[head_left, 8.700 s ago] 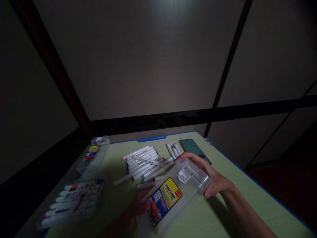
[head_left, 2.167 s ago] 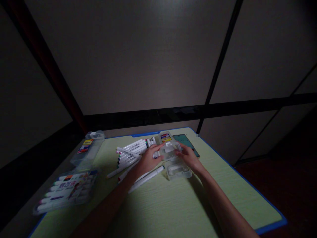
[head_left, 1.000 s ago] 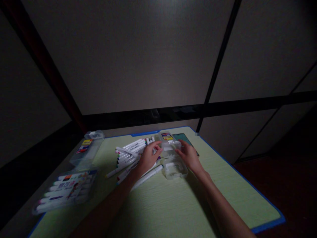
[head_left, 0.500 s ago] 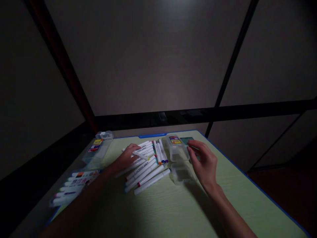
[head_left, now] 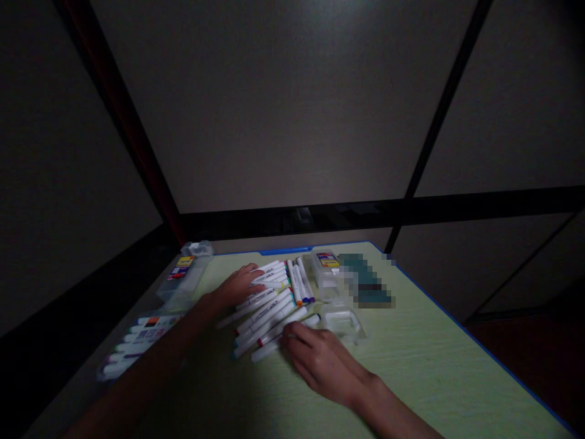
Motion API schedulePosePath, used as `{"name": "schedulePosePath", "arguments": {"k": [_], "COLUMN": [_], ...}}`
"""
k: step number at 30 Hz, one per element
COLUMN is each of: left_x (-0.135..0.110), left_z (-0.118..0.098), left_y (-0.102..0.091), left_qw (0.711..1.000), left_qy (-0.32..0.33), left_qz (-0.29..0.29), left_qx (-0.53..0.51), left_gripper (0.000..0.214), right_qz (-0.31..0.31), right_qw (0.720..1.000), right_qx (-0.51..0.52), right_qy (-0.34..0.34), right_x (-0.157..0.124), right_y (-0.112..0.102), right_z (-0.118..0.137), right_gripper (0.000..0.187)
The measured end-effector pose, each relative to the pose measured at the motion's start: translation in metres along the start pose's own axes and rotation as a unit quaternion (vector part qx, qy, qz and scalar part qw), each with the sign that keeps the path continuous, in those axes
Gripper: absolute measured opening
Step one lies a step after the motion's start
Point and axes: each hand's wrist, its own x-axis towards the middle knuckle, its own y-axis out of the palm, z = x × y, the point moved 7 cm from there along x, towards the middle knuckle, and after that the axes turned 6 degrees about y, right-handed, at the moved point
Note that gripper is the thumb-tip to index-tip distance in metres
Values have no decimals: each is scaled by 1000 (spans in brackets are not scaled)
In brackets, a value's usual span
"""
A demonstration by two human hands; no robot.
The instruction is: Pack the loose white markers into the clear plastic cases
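Your left hand (head_left: 241, 285) lies over the left side of the marker pile, just below the middle of the frame. Its visible fingertips reach onto the white barrels at the pile's upper part, beside a yellow-tipped marker (head_left: 275, 285). They stand a little apart, but I cannot tell whether they have hold of one.

Your right hand (head_left: 322, 361), low and right of centre, bends its fingers down over the front marker (head_left: 265, 349), which slants up to the right with its dark end showing beyond your knuckles. The undersides of those fingers are hidden, so I cannot tell whether they are clamped on it.

The loose markers (head_left: 264, 312) lie slanted between your hands in the middle of the frame. Four more (head_left: 298, 281) lie side by side at the pile's upper right. Right of these is a clear box (head_left: 326, 281) with a yellow label, and an open lid (head_left: 343, 320) sits just in front of it. Another clear box (head_left: 185, 271) lies farther left on the pale green counter (head_left: 429, 360), with a filled marker case (head_left: 145, 335) below it, partly behind your left forearm.
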Motion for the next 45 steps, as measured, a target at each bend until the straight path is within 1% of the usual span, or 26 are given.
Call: {"name": "schedulePosePath", "arguments": {"k": [1, 3, 5, 8, 13, 16, 18, 23, 26, 29, 32, 34, 36, 39, 41, 45], "left_x": [1, 3, 4, 5, 4, 1, -2, -7, -11, -15, -20, -24, -28, -33, -37, -49], "left_z": [3, 8, 9, 6, 0, -2, -3, -1, 1, -1, -5, -6, -7, -13, -16, -15], "left_y": [3, 9, 13, 14, 13, 11, 10, 13, 14, 17, 19, 18, 16, 17, 17, 14], "left_qw": [1000, 1000, 999, 999, 998, 998, 998, 996, 995, 994, 985, 978, 974, 973, 974, 972], "left_qy": [-9, -26, -34, -36, -47, -56, -62, -73, -67, -45, -39, -56, -73, -65, -70, -135], "left_qz": [1, 8, 13, 17, 30, 13, -4, -26, -46, -31, -11, -16, -29, -29, -27, -47], "left_qx": [0, 5, 13, 24, 35, 30, 32, 51, 58, 94, 166, 201, 214, 218, 213, 187], "left_gripper": [43, 46, 47, 45, 46, 45, 42, 38, 31, 26, 25, 27, 28, 27, 28, 35], "right_qz": [29, 66, 80, 71, 41, 24, 13, 4, 1, 6, 10, 10, 10, 19, 26, 38], "right_qw": [999, 995, 989, 983, 980, 977, 975, 973, 972, 969, 967, 967, 967, 965, 964, 965], "right_qx": [4, 29, 59, 89, 80, 77, 78, 65, 47, 26, 14, 13, 14, 11, 8, 21], "right_qy": [19, 66, 107, 143, 175, 197, 206, 223, 231, 245, 253, 253, 255, 263, 264, 260], "right_x": [1, 2, 1, 1, 3, 4, 4, 4, 6, 9, 13, 14, 16, 19, 23, 31], "right_y": [6, 16, 23, 31, 34, 32, 30, 30, 33, 36, 38, 37, 37, 37, 37, 39], "right_z": [2, 3, 0, -7, -21, -28, -31, -32, -31, -31, -32, -34, -37, -40, -40, -39], "right_gripper": [24, 26, 33, 42, 37, 36, 36, 36, 34, 37, 40, 40, 41, 42, 43, 44]}}
